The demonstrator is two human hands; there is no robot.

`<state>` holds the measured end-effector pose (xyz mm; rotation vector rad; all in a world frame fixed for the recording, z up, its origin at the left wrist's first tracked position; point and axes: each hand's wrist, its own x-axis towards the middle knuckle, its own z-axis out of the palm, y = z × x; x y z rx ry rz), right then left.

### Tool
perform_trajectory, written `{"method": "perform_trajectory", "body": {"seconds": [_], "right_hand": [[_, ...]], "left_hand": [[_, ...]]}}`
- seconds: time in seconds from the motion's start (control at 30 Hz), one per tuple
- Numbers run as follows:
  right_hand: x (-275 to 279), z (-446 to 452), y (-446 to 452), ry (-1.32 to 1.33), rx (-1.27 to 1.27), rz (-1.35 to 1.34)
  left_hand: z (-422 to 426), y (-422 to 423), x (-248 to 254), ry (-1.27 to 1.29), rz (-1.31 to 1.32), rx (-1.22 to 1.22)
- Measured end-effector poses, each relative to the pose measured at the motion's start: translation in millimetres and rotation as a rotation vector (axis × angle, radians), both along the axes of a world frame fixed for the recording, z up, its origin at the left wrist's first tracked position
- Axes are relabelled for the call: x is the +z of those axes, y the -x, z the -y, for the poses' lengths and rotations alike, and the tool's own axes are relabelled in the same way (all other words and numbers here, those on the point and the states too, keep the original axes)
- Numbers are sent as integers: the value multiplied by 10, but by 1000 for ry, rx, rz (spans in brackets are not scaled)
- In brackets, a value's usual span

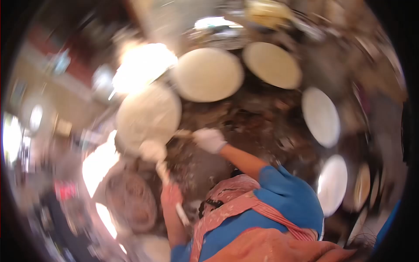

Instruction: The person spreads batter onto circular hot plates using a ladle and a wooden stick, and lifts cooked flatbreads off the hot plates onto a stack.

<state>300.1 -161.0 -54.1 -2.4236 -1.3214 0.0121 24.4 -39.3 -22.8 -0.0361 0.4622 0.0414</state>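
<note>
Pale and round, the nearest disc [148, 113] sits up to the left, with both hands near its lower edge; the left hand [171, 194] has its fingers wrapped round a long-handled tool [162, 170], whose whitish head overlaps the rim; over on the right hand [209, 140], whitish as if gloved, the fingers close on a short stick [183, 134], tip right by that rim, contact too blurred to call; good form here means a level tool head, light even pressure, handles uncrossed, and room left before the neighbouring disc [207, 74]!
</note>
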Motion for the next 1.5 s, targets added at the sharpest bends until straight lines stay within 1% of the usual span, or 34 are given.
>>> {"method": "perform_trajectory", "body": {"seconds": [0.03,0.07,0.1,0.13,0.27,0.3,0.37,0.4,0.47,0.53,0.63,0.67,0.7,0.77,0.83,0.87,0.9,0.93,0.97,1.03,1.07,1.1,1.17,1.2,1.3,1.33,1.4,1.43,1.5], "right_hand": [[26,31,-62,92,-58,86],[-80,65,-178,74,-170,57],[-136,127,-273,55,-319,11],[-205,232,-399,32,-461,-65],[170,1297,-667,-164,-596,-277],[117,1617,-689,-179,-653,-242],[69,2336,-677,-137,-786,-372],[-78,2695,-625,-165,-860,-379],[-78,3386,-381,-147,-1049,-479],[-131,3948,-34,-203,-1245,-489],[-84,4525,570,-259,-1497,-559],[-104,4670,773,-276,-1533,-511],[-21,4750,927,-215,-1641,-574],[-74,4866,1357,-175,-1730,-491],[-121,4836,1778,-131,-1954,-401],[-134,4835,1968,-136,-2059,-518],[-11,4690,2195,-559,-2257,-461],[-112,4608,2394,-648,-2353,-399],[-136,4505,2556,-630,-2430,-376],[-99,4262,2812,-597,-2534,-337],[-119,4151,2923,-620,-2554,-307],[-108,4083,2990,-641,-2571,-274],[-69,4025,3073,-660,-2526,-135],[-49,3964,3129,-672,-2498,-86],[-86,4122,3238,-911,-2496,-297],[-88,4188,3253,-928,-2456,-244],[-39,4448,3303,-970,-2395,-256],[-13,4617,3333,-991,-2363,-262],[-173,5125,3489,-496,-2323,-85]], "left_hand": [[69,15,62,-110,-95,-53],[74,-26,-16,-40,-3,-126],[150,-145,81,24,86,-204],[273,-168,196,68,93,-210],[465,-525,30,326,-69,-461],[540,-660,-78,382,-84,-523],[758,-941,-214,468,-98,-631],[868,-1100,-257,493,-102,-686],[1082,-1412,-286,537,-138,-817],[1376,-1725,-195,438,-238,-876],[1697,-2239,-127,400,-290,-1066],[1801,-2401,-84,389,-297,-1126],[1909,-2568,-61,378,-296,-1185],[2120,-2863,-24,360,-299,-1296],[2317,-3116,-7,347,-322,-1398],[2418,-3213,-3,341,-344,-1443],[2510,-3308,-3,329,-377,-1481],[2612,-3387,10,313,-421,-1525],[2712,-3460,47,282,-450,-1561],[2917,-3538,205,229,-508,-1616],[3007,-3591,363,254,-551,-1659],[3049,-3620,515,329,-490,-1708],[3045,-3667,542,472,-217,-1743],[3028,-3681,347,408,-2,-1759],[3296,-3571,166,139,308,-1754],[3389,-3552,185,192,122,-1759],[3515,-3496,215,305,-249,-1735],[3522,-3428,158,337,-283,-1723],[3520,-3228,3,406,-351,-1699]]}}
